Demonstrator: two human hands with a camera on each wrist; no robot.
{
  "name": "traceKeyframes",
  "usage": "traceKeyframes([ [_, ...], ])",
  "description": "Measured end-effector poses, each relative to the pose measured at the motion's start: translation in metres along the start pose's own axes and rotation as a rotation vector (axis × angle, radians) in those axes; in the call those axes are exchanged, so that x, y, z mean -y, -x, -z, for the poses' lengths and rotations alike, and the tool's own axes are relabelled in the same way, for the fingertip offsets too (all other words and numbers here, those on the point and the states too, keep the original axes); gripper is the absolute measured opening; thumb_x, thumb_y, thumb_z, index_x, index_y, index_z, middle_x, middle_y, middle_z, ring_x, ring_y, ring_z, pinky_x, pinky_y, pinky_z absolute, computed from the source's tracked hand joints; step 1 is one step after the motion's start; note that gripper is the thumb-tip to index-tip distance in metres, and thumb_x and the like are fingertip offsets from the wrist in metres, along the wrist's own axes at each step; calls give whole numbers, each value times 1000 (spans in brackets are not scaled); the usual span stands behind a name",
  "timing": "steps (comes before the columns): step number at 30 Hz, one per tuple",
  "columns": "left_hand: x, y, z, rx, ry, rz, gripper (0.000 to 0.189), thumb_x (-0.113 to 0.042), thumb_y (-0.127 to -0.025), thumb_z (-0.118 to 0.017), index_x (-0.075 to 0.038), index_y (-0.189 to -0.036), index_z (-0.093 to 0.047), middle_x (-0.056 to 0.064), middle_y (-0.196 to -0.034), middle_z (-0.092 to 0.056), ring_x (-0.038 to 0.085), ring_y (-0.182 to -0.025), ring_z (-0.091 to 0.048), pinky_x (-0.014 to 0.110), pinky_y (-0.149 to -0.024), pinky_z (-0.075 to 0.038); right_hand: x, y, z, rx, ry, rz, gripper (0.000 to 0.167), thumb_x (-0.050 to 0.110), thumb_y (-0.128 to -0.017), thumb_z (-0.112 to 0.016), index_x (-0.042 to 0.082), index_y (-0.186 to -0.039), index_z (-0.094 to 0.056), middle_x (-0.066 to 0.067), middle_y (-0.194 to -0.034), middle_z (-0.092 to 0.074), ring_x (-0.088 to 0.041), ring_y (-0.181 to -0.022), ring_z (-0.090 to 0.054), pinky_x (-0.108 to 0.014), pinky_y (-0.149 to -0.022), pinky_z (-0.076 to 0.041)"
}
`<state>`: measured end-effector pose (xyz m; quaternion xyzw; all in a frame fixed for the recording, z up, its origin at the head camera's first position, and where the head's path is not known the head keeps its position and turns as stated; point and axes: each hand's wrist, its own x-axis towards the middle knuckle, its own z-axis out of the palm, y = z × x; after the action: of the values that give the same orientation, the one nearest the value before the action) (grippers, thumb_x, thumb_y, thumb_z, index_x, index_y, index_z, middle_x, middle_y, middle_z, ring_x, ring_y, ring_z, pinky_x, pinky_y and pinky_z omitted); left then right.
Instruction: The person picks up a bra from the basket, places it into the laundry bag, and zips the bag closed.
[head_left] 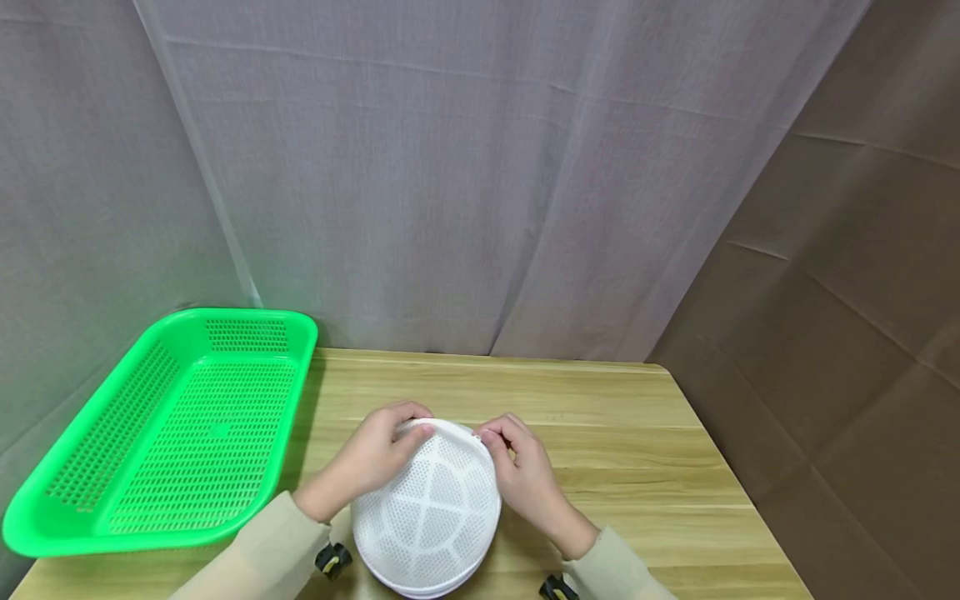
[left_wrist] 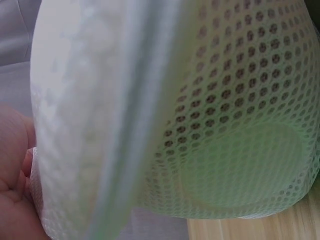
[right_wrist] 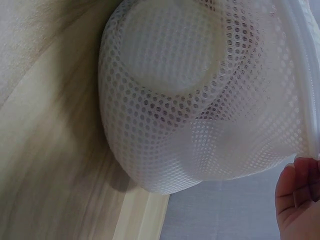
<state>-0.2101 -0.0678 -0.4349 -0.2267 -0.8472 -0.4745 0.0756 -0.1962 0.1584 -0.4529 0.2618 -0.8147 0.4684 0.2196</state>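
A white mesh laundry bag [head_left: 427, 521], round with a cross-shaped band pattern on its face, stands on the wooden table near the front edge. At its upper left rim, my left hand [head_left: 378, 454] grips the bag with the thumb over the near face. My right hand [head_left: 522, 471] pinches the rim at the upper right, where the zipper runs. In the left wrist view, the zipper band [left_wrist: 132, 110] crosses close to the camera, blurred. The right wrist view shows the bag's bulging mesh side [right_wrist: 160, 135] and my fingertips at the zipper edge. Whatever they pinch there is too small to tell.
A large green plastic basket [head_left: 135, 546] with perforated sides sits on the left of the table. Behind the table hangs a grey curtain [head_left: 420, 192], and a brown cloth [head_left: 840, 333] hangs on the right. Bare wood [head_left: 645, 467] lies to the right of the bag.
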Motion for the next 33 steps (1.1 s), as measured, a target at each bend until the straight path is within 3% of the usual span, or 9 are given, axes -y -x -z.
traceKeyframes([
  [9,5,1,1,-11,6,41,5,-16,-92,-67,-15,-96,-68,-5,-97,-66,13,-93,-60,39,-84,-49,-7,3,1,27,-14,-21,13,12,-98,-56,16,-89,-64,7,-91,-62,-12,-83,-60,-27,-70,-52],
  [18,6,1,3,-48,32,109,8,-16,-92,-67,-13,-99,-69,-4,-94,-66,13,-91,-60,39,-84,-49,-8,5,1,5,16,-42,14,4,-96,-57,13,-87,-65,3,-89,-63,-14,-82,-60,-26,-72,-51],
  [27,6,1,3,-57,44,118,10,-17,-93,-65,-10,-100,-69,-2,-91,-66,13,-86,-59,40,-83,-48,29,-2,8,0,11,-43,13,-8,-92,-57,1,-86,-64,-8,-85,-63,-23,-79,-60,-28,-71,-51],
  [33,7,1,2,-57,61,134,10,-17,-94,-64,-10,-100,-69,-3,-91,-66,13,-85,-58,38,-81,-48,33,-3,8,-2,13,-41,13,-8,-91,-57,1,-86,-64,-7,-85,-63,-21,-79,-60,-27,-72,-51],
])
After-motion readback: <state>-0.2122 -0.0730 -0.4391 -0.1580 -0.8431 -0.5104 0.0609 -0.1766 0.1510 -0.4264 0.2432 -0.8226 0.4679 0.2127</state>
